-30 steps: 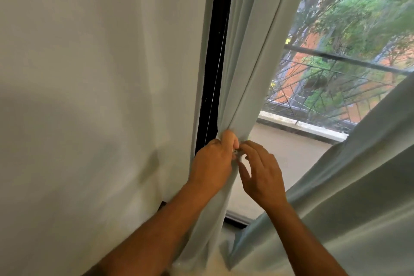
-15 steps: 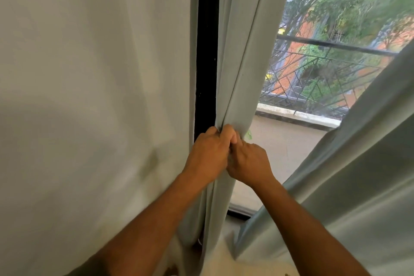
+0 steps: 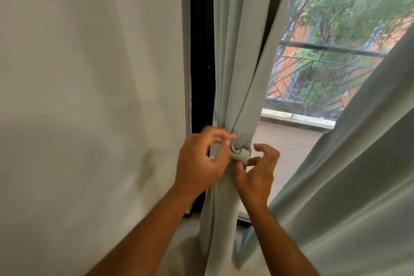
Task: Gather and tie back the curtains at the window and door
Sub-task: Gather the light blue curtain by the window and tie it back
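A pale grey-green curtain (image 3: 237,74) hangs gathered into a narrow bundle beside the black door frame (image 3: 201,51). A matching fabric tie-back (image 3: 240,154) wraps the bundle at its narrowest point, with a small knot or loop at the front. My left hand (image 3: 199,163) is on the bundle's left side, thumb and forefinger pinching the tie-back's upper edge. On the right and a little lower, my right hand (image 3: 257,170) has its fingers spread, with thumb and forefinger tips pinching the underside of the knot.
A plain white wall (image 3: 89,96) fills the left. A second curtain panel (image 3: 358,186) slants across the right side. Through the glass I see a balcony ledge (image 3: 295,119), a metal railing (image 3: 324,74) and trees.
Both hands were clenched together on the gathered curtain. They have since moved apart, the right hand's fingers have spread, and the tie-back's knot shows between them.
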